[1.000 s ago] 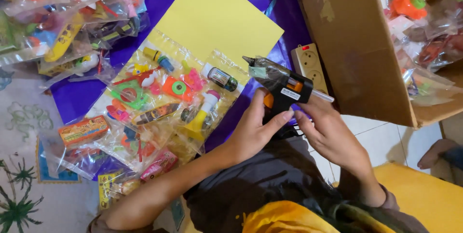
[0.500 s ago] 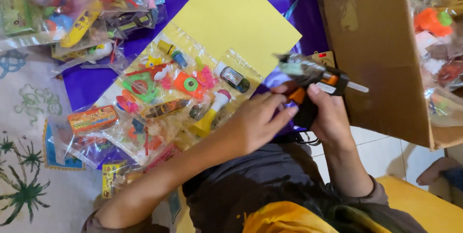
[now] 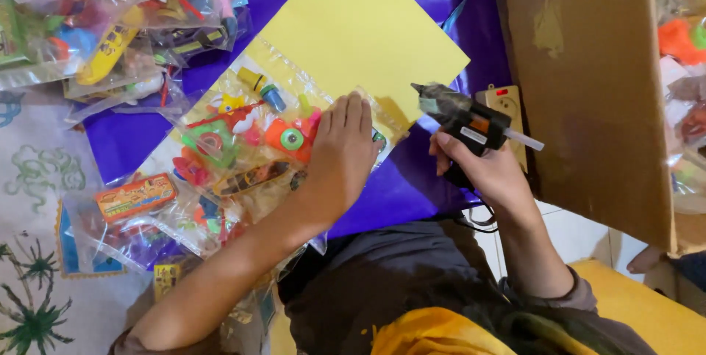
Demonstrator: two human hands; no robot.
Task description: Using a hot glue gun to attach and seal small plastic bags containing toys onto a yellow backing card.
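My left hand [image 3: 340, 153] lies flat on the toy packet [image 3: 250, 153]; my right hand [image 3: 482, 171] grips the glue gun [image 3: 463, 116], nozzle aimed left toward it

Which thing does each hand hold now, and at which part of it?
The right hand holds the black glue gun by its handle. The left hand holds nothing; it presses flat on a clear toy packet.

Left hand [image 3: 340, 155]: on toy bag [image 3: 250, 142], which overlaps the card sheet [image 3: 360, 31] (at 1 o'clock).
Right hand [image 3: 482, 171]: 3 o'clock of it, holding glue gun [image 3: 463, 116].
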